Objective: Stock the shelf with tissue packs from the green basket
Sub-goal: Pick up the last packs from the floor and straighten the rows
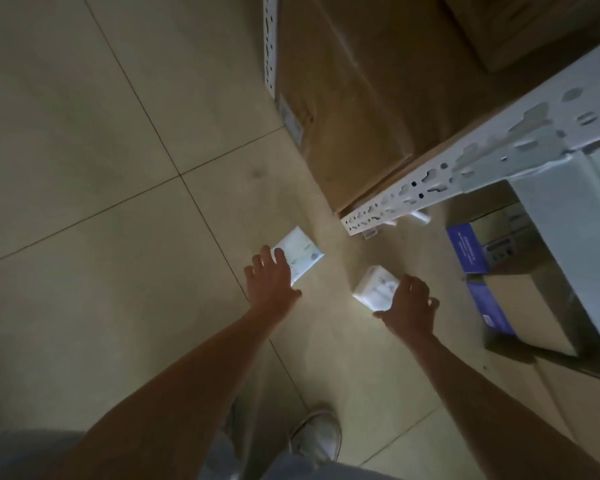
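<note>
A pale beige tiled floor with dark grout lines fills most of the view. At the top stands a tall brown cardboard carton, set between 2 members of a white perforated metal shelf frame: a slotted post on the carton's left and a slotted bar slanting across its right. A pale grey metal shelf panel runs down the right edge. Beneath that panel, on the floor, lie 2 blue-and-white printed cardboard boxes, 1 beside the other.

2 bare forearms reach forward from the bottom of the view. The left hand grasps a white plastic-wrapped tissue pack, fingers spread over its near end and thumb tucked at its lower edge. The right hand clasps a second white wrapped tissue pack, fingers curled over its top and thumb under its near corner. Both packs sit in front of the shelf frame's foot, apart from each other; whether they touch the floor cannot be told.

A light grey shoe shows low between the arms.
</note>
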